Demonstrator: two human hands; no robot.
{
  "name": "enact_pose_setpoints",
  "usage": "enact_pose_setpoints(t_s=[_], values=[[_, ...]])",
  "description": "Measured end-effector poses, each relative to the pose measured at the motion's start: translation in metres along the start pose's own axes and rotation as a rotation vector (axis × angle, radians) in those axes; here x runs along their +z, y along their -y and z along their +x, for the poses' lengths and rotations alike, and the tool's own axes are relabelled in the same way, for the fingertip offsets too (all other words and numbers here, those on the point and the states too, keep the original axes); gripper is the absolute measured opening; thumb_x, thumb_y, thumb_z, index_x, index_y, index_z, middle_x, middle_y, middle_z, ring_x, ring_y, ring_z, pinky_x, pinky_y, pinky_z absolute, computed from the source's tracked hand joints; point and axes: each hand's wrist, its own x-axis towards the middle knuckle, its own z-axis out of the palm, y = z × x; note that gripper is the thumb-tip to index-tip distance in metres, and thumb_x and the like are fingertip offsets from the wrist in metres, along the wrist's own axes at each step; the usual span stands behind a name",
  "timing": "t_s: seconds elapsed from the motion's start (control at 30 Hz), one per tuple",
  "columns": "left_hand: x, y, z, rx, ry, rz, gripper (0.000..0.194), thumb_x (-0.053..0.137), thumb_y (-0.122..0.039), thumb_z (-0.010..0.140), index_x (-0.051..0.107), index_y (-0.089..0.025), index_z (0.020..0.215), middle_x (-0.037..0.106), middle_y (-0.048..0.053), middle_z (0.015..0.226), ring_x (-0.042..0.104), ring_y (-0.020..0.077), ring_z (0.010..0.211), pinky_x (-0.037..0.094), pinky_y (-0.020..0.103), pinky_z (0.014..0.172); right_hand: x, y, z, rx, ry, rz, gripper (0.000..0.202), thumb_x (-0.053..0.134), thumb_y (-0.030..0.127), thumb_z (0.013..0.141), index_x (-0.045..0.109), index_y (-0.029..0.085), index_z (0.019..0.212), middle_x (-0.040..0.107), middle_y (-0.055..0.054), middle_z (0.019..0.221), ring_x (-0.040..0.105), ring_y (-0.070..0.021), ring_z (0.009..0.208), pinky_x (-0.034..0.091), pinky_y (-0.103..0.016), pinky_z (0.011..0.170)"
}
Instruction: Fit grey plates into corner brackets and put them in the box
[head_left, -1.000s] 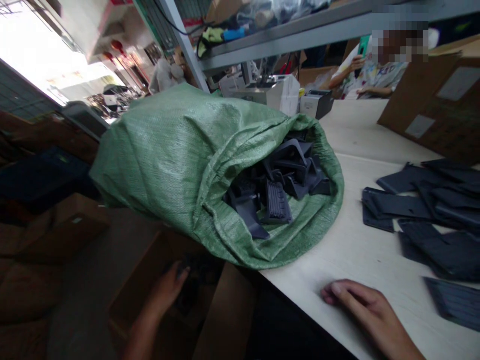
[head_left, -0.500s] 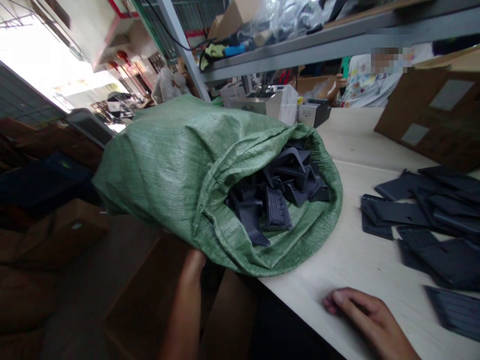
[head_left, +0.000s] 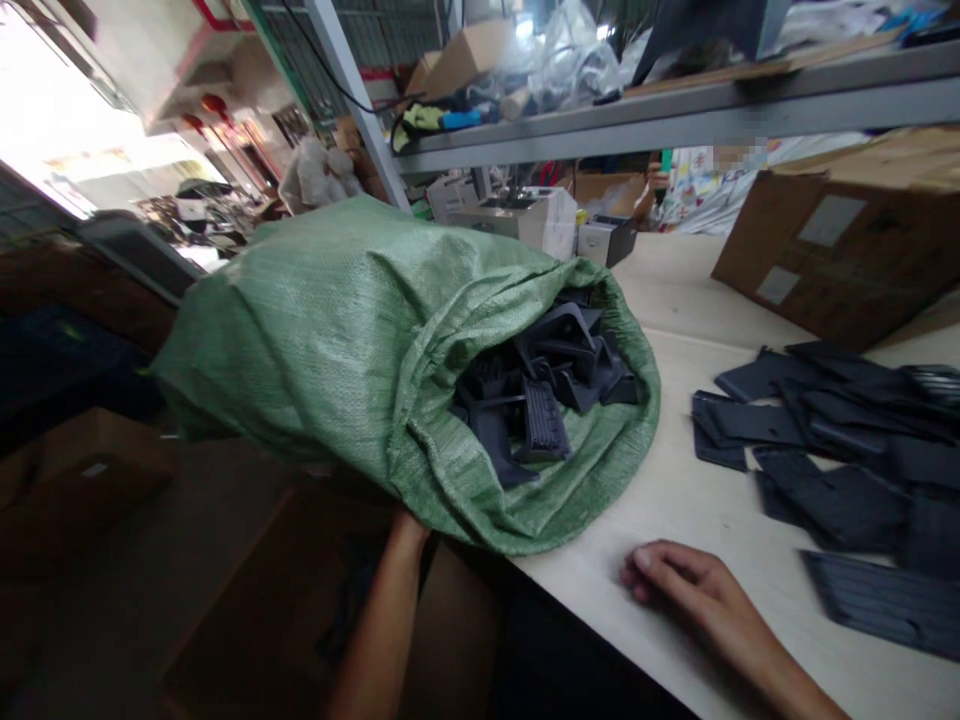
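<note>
A big green woven sack (head_left: 315, 330) lies on its side across the table edge, its open mouth facing right. Inside the mouth sit several dark grey plastic parts (head_left: 547, 415), some bent and some ribbed. My left hand (head_left: 409, 525) reaches under the lower side of the sack and touches it there; its fingers are hidden beneath the fabric. My right hand (head_left: 675, 580) is at the white tabletop in front of the sack mouth, fingers curled in with the thumb against them and nothing visible in them. To its right lie flat dark grey plastic panels (head_left: 832, 500) in a loose pile.
A cardboard box (head_left: 840, 250) stands at the back right of the white table (head_left: 675, 300). Overhead runs a metal shelf (head_left: 637, 120) with plastic bags on it. Below the table edge are open cardboard boxes (head_left: 247, 600). Part of a person in patterned clothing (head_left: 705, 190) shows behind.
The view has swung slightly right, so the table things appear further left. My left hand has gone further under the sack. My right hand stays curled near the table.
</note>
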Motion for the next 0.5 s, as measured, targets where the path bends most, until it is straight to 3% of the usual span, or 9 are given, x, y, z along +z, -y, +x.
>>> enact_pose_setpoints(t_s=[0.1, 0.17, 0.27, 0.37, 0.5], values=[[-0.006, 0.013, -0.003, -0.094, -0.132, -0.147, 0.028, 0.063, -0.043, 0.102, 0.076, -0.018, 0.108, 0.079, 0.008, 0.109, 0.077, 0.0245, 0.107, 0.062, 0.041, 0.102, 0.006, 0.034, 0.018, -0.083, -0.074, -0.012, 0.053, 0.081, 0.068, 0.087, 0.082, 0.017, 0.102, 0.080, -0.011, 0.096, 0.072, -0.0227, 0.084, 0.060, -0.033, 0.080], [-0.015, 0.018, -0.007, -0.132, -0.185, -0.200, 0.025, 0.066, -0.035, 0.093, 0.074, -0.020, 0.110, 0.080, 0.010, 0.116, 0.074, 0.0286, 0.119, 0.059, 0.046, 0.108, 0.012, 0.057, 0.037, -0.148, -0.128, 0.033, 0.054, 0.088, 0.064, 0.080, 0.080, 0.018, 0.107, 0.079, -0.008, 0.097, 0.072, -0.0216, 0.084, 0.061, -0.033, 0.080], [-0.032, 0.019, -0.018, -0.199, -0.205, -0.223, 0.029, 0.069, -0.032, 0.076, 0.071, -0.018, 0.101, 0.078, 0.009, 0.098, 0.076, 0.0291, 0.101, 0.064, 0.048, 0.096, 0.023, 0.081, 0.074, -0.147, -0.154, 0.121, 0.061, 0.094, 0.057, 0.073, 0.074, 0.020, 0.117, 0.076, -0.003, 0.091, 0.069, -0.0173, 0.072, 0.059, -0.028, 0.065], [-0.049, 0.013, -0.038, -0.224, -0.175, -0.227, 0.033, 0.071, -0.033, 0.069, 0.067, -0.017, 0.097, 0.074, 0.004, 0.082, 0.075, 0.0249, 0.078, 0.066, 0.040, 0.074, 0.039, 0.088, 0.113, -0.090, -0.160, 0.141, 0.061, 0.093, 0.049, 0.076, 0.066, 0.021, 0.123, 0.075, -0.001, 0.091, 0.066, -0.0141, 0.058, 0.055, -0.025, 0.051], [-0.062, 0.003, -0.070, -0.184, -0.071, -0.194, 0.043, 0.075, -0.041, 0.071, 0.064, -0.018, 0.106, 0.074, 0.002, 0.083, 0.077, 0.0252, 0.075, 0.066, 0.040, 0.075, 0.065, 0.085, 0.149, -0.015, -0.189, 0.155, 0.049, 0.087, 0.038, 0.086, 0.058, 0.022, 0.123, 0.068, 0.005, 0.075, 0.062, -0.0122, 0.048, 0.050, -0.021, 0.040]])
